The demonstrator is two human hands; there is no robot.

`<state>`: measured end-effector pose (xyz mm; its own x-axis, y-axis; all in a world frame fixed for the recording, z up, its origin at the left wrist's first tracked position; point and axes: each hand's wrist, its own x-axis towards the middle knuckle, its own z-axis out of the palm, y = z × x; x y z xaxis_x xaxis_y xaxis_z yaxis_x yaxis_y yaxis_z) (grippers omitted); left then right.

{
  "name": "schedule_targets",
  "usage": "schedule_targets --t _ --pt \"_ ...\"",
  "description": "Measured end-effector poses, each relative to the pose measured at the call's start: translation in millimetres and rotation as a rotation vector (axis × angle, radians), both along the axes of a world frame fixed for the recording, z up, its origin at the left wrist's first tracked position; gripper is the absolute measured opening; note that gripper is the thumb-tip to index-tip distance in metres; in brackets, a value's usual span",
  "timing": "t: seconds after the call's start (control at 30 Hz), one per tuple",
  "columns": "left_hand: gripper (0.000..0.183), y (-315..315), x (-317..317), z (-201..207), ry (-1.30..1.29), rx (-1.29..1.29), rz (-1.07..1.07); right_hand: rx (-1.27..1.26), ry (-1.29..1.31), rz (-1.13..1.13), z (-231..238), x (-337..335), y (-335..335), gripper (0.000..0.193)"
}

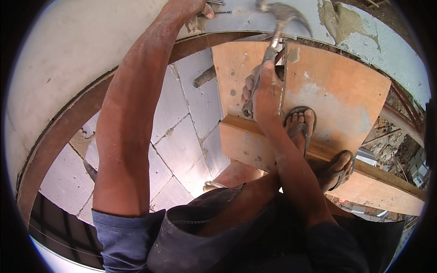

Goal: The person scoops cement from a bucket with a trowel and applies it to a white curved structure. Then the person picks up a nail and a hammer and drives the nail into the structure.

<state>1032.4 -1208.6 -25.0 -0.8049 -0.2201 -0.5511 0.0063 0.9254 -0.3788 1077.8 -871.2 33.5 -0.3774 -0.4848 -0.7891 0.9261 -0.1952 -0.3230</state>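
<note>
My right hand (265,88) is wrapped round the dark grip of a claw hammer (278,28). The hammer's metal head is raised over the pale wall surface at the top, and its curved claw points right, slightly blurred. At the upper edge, my left hand (190,6) is partly cut off by the frame. Thin dark nails (222,12) stick out to the right from its closed fingers, close to the pale wall (246,18). The hammer head is to the right of the nails, apart from them.
My feet in dark flip-flops (339,170) stand on plywood boards (337,91) edged with a timber strip (387,179). A brown curved band (68,123) runs along the wall. Left of the boards are grey block courses (177,141) and a short pipe stub (204,77). Rubble (393,145) lies at right.
</note>
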Motion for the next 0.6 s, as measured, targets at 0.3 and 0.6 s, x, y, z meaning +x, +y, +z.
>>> schedule_targets --t 0.3,0.6 --pt "0.023 61.1 -25.4 54.2 0.048 0.088 0.038 -0.019 0.056 0.294 -20.7 7.6 -5.7 0.053" --pt "0.026 62.5 -28.2 63.8 0.061 0.078 0.114 0.041 0.071 0.017 -4.6 17.6 -7.2 0.051"
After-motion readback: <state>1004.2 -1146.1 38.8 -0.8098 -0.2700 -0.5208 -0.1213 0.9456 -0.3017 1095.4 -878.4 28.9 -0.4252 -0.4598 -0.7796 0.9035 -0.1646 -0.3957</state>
